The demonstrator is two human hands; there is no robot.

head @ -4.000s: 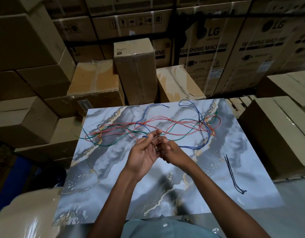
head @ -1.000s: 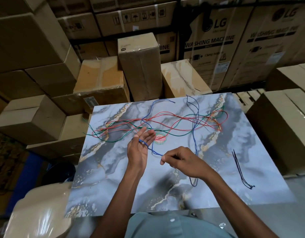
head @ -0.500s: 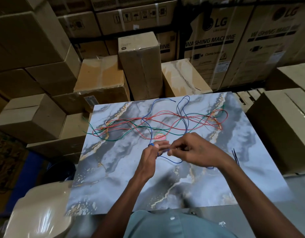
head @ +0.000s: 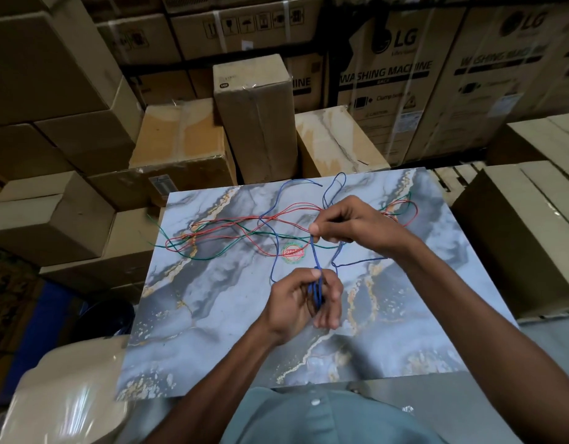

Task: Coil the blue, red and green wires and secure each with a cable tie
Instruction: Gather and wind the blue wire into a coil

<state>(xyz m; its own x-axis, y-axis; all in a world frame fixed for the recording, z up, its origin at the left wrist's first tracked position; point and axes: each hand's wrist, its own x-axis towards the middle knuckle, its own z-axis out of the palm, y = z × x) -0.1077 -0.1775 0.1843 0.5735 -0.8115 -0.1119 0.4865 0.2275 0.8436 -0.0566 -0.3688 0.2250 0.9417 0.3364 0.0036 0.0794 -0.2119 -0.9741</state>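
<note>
So this is the coiling step on the first wire, the blue wire (head: 315,267). The left hand (head: 304,302) has its fingers curled around a small bundle of blue loops, gripping them in the palm, with a couple of strands running straight up from it to the right hand (head: 350,224). The right hand sits just beyond the left, fingers closed in a pinch on the blue strand, keeping it taut between the two hands. The rest of the blue trails off past the right hand, looping toward the far edge of the tabletop (head: 212,331) and also swinging out under the right wrist.

The red wire (head: 231,221) and green wire (head: 212,256) are untouched as far as I can tell, lying tangled together across the tabletop beyond and to the left of both hands. The blue crosses over them in a few spots.

Next move, I'd guess: bring the pinched length back down around the left hand for another loop, then slide the right hand further along the wire. The tricky bit is probably dragging blue free without pulling red and green along. I can't see any cable ties in this shot, so no tying yet.
</note>
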